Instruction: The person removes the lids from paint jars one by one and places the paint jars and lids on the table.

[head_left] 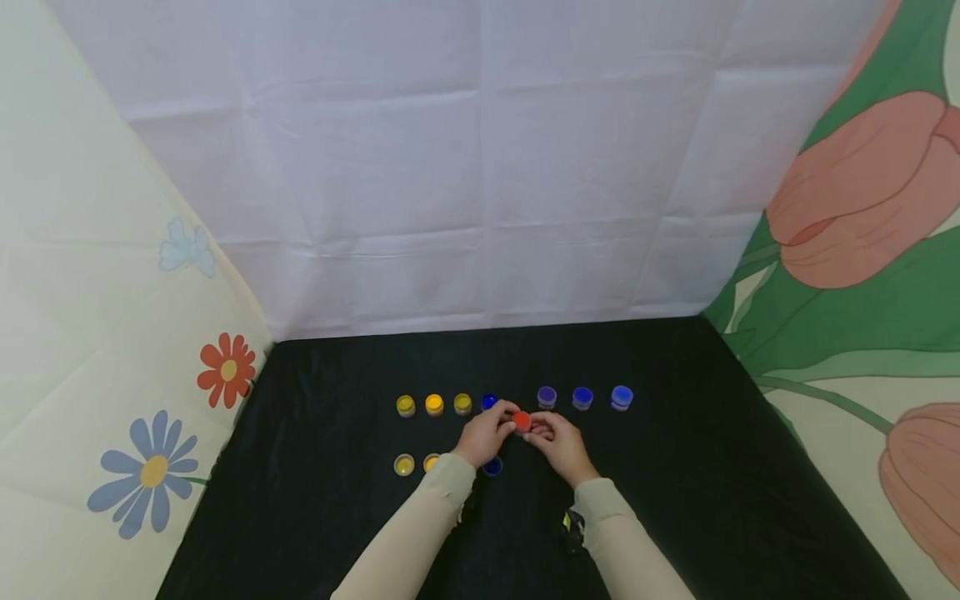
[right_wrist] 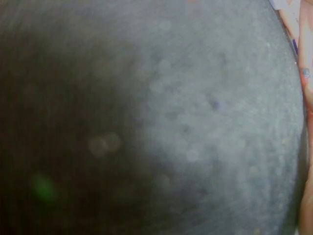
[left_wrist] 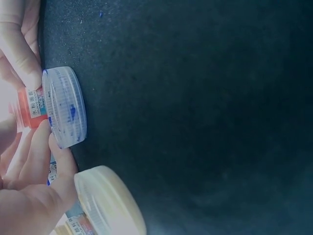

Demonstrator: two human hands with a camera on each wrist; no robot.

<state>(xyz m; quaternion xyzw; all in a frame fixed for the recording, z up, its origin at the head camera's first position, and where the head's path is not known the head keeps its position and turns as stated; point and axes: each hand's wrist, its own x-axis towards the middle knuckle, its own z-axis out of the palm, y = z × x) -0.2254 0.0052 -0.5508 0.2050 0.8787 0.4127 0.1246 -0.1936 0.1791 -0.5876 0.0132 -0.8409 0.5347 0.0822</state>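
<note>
A small red paint jar [head_left: 522, 422] is held between both hands above the black cloth. My left hand [head_left: 483, 435] pinches it from the left; my right hand [head_left: 561, 446] grips it from the right with thumb and fingers. The left wrist view shows the jar's printed label [left_wrist: 36, 103] and fingers of both hands against it. Nearer that camera stand a clear round lid [left_wrist: 66, 107] with blue smears and a cream-tinged one [left_wrist: 111, 203]. In the right wrist view, only part of a hand [right_wrist: 307, 63] shows at the right edge; the jar is not recognisable there.
Behind the hands runs a row of paint jars: several yellowish ones [head_left: 434, 405], a dark blue one [head_left: 490, 402] and purple-blue ones [head_left: 582, 398]. A front row has yellow round pieces [head_left: 404, 465] and a dark blue one [head_left: 492, 467], partly hidden by the left arm. White cloth [head_left: 480, 208] hangs behind.
</note>
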